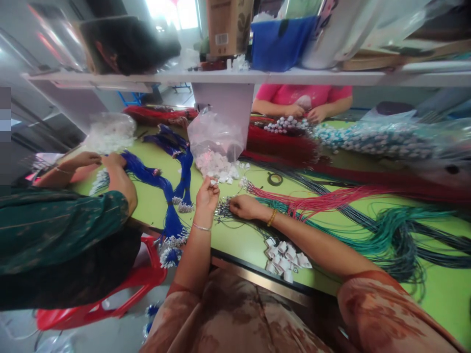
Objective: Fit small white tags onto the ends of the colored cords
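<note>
Raised over the table, my left hand [208, 196] pinches a small white plastic connector housing [213, 182] between thumb and fingers. My right hand [248, 206] is closed with its fingertips down at the metal-tipped ends of dark wires [222, 210]; exactly which wire it grips is hidden. Green wires [368, 235] and a bundle of red wires [316, 200] run off to the right. Beyond my left hand, a clear plastic bag [217, 135] lies with white housings [221, 167] spilling from its mouth. Several larger white pieces [285, 259] are heaped near the front edge, below my right forearm.
A roll of black tape [274, 179] lies past my right hand. Blue wire bundles [171, 208] lie to the left, where a co-worker's hands [114, 161] work. Another person in pink [305, 100] sits opposite. A loaded shelf [176, 77] spans above; a red stool [140, 277] stands at left.
</note>
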A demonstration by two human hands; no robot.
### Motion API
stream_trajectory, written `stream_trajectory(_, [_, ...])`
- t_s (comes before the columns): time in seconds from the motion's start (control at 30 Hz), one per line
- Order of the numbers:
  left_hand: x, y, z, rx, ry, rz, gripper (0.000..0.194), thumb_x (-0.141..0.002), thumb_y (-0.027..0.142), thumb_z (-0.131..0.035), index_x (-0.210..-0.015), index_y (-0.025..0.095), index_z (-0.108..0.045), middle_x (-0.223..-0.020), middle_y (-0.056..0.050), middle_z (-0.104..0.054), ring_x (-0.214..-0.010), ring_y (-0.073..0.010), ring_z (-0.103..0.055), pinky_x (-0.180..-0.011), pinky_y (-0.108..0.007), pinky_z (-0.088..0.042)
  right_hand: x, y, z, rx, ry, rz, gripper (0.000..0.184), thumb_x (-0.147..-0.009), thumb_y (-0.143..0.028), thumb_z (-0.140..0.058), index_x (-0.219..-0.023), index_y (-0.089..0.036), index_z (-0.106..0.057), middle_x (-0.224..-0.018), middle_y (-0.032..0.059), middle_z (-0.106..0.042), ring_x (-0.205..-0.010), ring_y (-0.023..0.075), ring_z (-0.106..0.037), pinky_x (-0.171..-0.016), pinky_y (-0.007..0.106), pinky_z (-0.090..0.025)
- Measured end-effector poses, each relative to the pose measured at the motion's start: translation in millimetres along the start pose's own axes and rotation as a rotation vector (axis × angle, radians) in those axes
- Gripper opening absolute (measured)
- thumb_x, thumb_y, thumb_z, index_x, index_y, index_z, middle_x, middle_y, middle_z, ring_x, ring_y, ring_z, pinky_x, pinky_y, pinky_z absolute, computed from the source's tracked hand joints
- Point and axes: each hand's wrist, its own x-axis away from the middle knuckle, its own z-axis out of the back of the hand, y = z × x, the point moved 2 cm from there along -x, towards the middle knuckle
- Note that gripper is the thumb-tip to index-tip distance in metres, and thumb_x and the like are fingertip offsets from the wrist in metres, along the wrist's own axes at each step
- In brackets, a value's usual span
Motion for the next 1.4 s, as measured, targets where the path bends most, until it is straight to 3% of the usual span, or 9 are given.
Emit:
stream_trajectory(0.17, [0,-1,1.2,0.013,0.003,-0.024,0.013,-0.088,0.02,-0.057,-0.076,0.013,-0.057,-0.067,0.0,-0.055,-0.047,-0.0014,-0.044,-0.041,-0.011,-0.031,8,1,-3,0.02,0.022,0.025,0.018,-0.084,-0.024,-0.05,-0.087,-0.016,-0.066,-0.09,0.0083,-0.07,-0.077,0.0162,-0.057,-0.062,0.024,-0.029])
stream_trajectory(0.33, [-1,2,2.4,-0.015,0.028,-0.058,0.016,-0.089,0.019,-0.054,-0.074,0.013,-0.057,-0.065,0.0,-0.055,-0.046,-0.0012,-0.043,-0.04,-0.011,-0.03,17,7,8,-0.114,0.057,0.12,0.017,-0.086,-0.023,-0.045,-0.082,-0.015,-0.059,-0.081,0.0072,-0.066,-0.068,0.0137,-0.051,-0.062,0.024,-0.031])
stream_trajectory(0.53, [2,1,-0.7,-0.057,0.005,-0.078,0.014,-0.086,0.021,-0.06,-0.074,0.014,-0.057,-0.067,0.0,-0.055,-0.047,-0.001,-0.044,-0.04,-0.012,-0.03,18,16,24,-0.733,0.095,0.166,0.016,-0.082,-0.03,-0.051,-0.074,-0.016,-0.051,-0.066,-0.0013,-0.056,-0.059,0.0099,-0.046,-0.058,0.022,-0.036])
stream_trajectory(0.67, [9,-6,-6.8,-0.103,-0.044,-0.093,0.013,-0.08,0.022,-0.067,-0.076,0.014,-0.058,-0.068,0.002,-0.056,-0.049,-0.001,-0.046,-0.044,-0.012,-0.034,13,15,30,-0.936,0.273,0.141,0.021,-0.076,-0.035,-0.059,-0.074,-0.015,-0.056,-0.065,-0.0027,-0.053,-0.061,0.0092,-0.044,-0.06,0.022,-0.036])
stream_trajectory(0.93, [24,-36,-21.9,-0.195,-0.247,0.095,0.012,-0.075,0.016,-0.069,-0.084,0.01,-0.064,-0.074,-0.003,-0.061,-0.055,-0.0041,-0.052,-0.049,-0.014,-0.04,33,30,41,-0.878,0.538,-0.006,0.026,-0.075,-0.039,-0.055,-0.065,-0.016,-0.05,-0.061,-0.0032,-0.044,-0.059,0.0088,-0.037,-0.057,0.022,-0.031])
stream_trajectory(1.13, [31,-53,-28.6,-0.24,-0.262,0.153,0.012,-0.074,0.017,-0.07,-0.081,0.01,-0.064,-0.074,-0.004,-0.063,-0.055,-0.0043,-0.051,-0.049,-0.014,-0.04,37,38,30,-0.814,0.496,-0.082,0.025,-0.076,-0.036,-0.05,-0.06,-0.017,-0.045,-0.055,-0.0048,-0.034,-0.055,0.0079,-0.03,-0.052,0.022,-0.025])
stream_trajectory(1.4, [32,-55,-28.0,-0.369,-0.265,0.074,0.023,-0.069,0.025,-0.076,-0.085,0.01,-0.07,-0.071,-0.004,-0.064,-0.053,-0.0042,-0.051,-0.049,-0.015,-0.038,35,44,26,-0.869,0.488,-0.101,0.027,-0.076,-0.037,-0.049,-0.06,-0.017,-0.046,-0.055,-0.004,-0.037,-0.055,0.0087,-0.032,-0.052,0.022,-0.026])
